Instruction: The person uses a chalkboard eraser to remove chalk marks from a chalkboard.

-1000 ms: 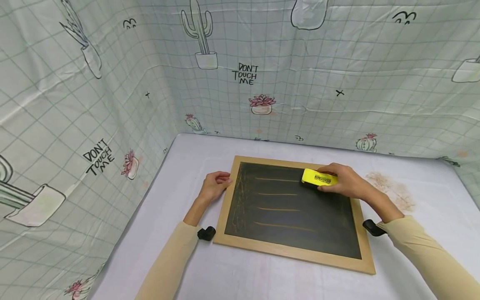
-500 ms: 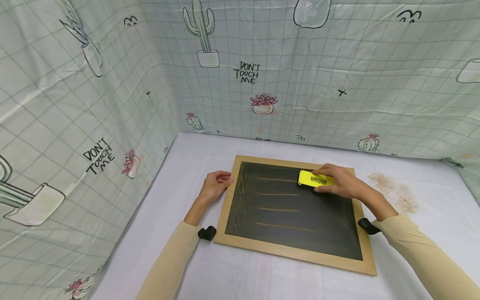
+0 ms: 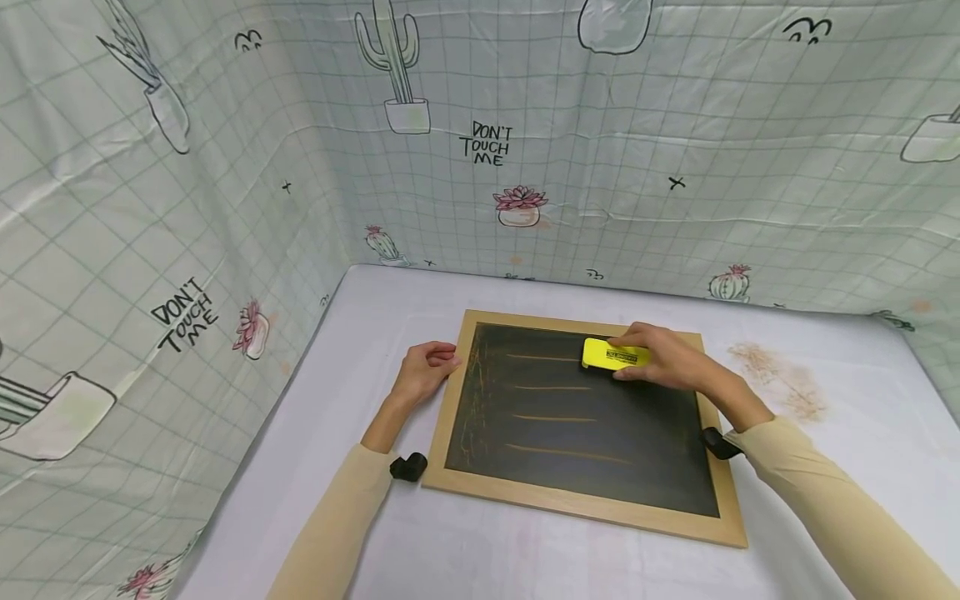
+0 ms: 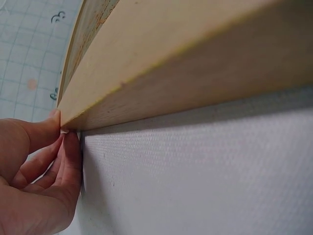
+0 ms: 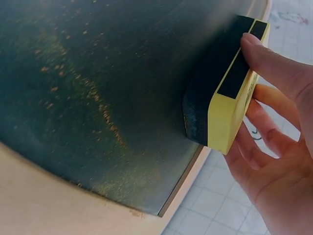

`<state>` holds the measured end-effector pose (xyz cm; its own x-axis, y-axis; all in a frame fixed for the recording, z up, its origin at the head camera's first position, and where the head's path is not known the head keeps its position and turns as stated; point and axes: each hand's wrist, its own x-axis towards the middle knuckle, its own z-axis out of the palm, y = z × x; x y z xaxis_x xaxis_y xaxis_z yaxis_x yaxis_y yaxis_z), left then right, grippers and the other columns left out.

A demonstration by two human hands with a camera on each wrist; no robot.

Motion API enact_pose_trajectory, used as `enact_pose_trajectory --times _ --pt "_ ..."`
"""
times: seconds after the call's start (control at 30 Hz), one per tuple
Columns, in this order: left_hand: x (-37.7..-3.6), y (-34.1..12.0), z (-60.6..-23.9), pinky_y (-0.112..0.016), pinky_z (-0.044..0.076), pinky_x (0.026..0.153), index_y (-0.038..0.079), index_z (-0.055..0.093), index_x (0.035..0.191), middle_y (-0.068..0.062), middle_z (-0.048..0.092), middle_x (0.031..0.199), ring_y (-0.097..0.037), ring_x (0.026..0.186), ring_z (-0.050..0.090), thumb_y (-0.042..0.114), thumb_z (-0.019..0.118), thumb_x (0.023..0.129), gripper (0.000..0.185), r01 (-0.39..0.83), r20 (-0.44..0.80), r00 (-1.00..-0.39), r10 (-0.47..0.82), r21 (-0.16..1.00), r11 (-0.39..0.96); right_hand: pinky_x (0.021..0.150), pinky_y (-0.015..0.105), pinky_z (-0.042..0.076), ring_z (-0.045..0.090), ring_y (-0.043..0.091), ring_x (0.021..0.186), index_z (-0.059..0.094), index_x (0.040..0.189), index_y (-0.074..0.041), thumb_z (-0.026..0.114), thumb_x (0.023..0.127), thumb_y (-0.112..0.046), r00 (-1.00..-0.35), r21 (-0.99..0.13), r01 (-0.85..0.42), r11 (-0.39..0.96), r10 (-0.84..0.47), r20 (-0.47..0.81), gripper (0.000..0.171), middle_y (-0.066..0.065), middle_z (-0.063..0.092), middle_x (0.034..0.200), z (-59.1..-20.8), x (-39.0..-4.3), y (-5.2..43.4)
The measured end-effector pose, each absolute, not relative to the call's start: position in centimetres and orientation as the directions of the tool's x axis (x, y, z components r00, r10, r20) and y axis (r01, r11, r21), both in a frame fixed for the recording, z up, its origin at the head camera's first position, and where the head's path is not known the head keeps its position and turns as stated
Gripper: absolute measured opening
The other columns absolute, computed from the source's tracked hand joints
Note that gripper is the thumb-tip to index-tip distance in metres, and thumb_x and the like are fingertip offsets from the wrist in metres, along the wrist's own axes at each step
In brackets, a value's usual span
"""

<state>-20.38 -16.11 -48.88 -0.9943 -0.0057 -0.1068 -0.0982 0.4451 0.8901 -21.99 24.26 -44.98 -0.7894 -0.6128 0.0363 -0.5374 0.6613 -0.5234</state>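
Starting at my left, the gridded cloth (image 3: pixel 247 225) bears the words DON'T TOUCH ME twice, once on the left side and once on the back. Two beige sleeves reach in, each with one black device at the wrist. The left hand (image 3: pixel 423 372) is at the left edge of the one chalkboard (image 3: pixel 585 497), its thumb and forefinger pinching the wooden frame, the other fingers curled behind.

The board lies on the white table (image 3: pixel 540 558), its longer sides running across. Down its left end go thin, scratchy orange marks (image 3: pixel 480 392), too many and too fine to count. Next come four orange chalk lines (image 3: pixel 553 387), one below another, the lowest reaching farthest right.

There is one yellow eraser (image 3: pixel 617 354), on the upper part of the board, right of the middle and close to the top edge. Its long axis lies left to right, nearly parallel to that edge, the free end pointing left at the top line. Its dark side faces the board. The right hand (image 3: pixel 667 358) holds its right end between thumb and fingers. Farther right, one brown smear (image 3: pixel 783 379) marks the table.
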Motion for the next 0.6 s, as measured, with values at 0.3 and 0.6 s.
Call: enact_pose_trajectory --times 0.3,0.6 --pt "-20.4 -16.0 -48.8 -0.029 0.055 0.079 -0.008 0.068 0.123 -0.020 0.069 0.110 -0.031 0.097 0.068 0.005 0.071 0.097 0.029 -0.099 -0.110 -0.994 -0.002 0.887 0.451 0.085 0.049 0.050 0.061 0.027 0.100 0.064 0.135 0.005 0.082 0.090 -0.021 -0.786 -0.529 -0.535 0.658 -0.618 0.025 0.055 0.014 0.065 0.116 -45.1 -22.5 23.3" --pt "-20.4 -16.0 -48.9 -0.031 0.055 0.080 -0.009 0.068 0.122 -0.022 0.070 0.110 -0.033 0.097 0.068 0.004 0.072 0.096 0.029 -0.093 -0.102 -0.995 -0.003 0.889 0.448 0.087 0.050 0.050 0.060 0.028 0.101 0.063 0.136 0.005 0.081 0.091 -0.023 -0.767 -0.527 -0.552 0.646 -0.641 0.018 0.056 0.014 0.065 0.118 -45.2 -23.1 22.2"
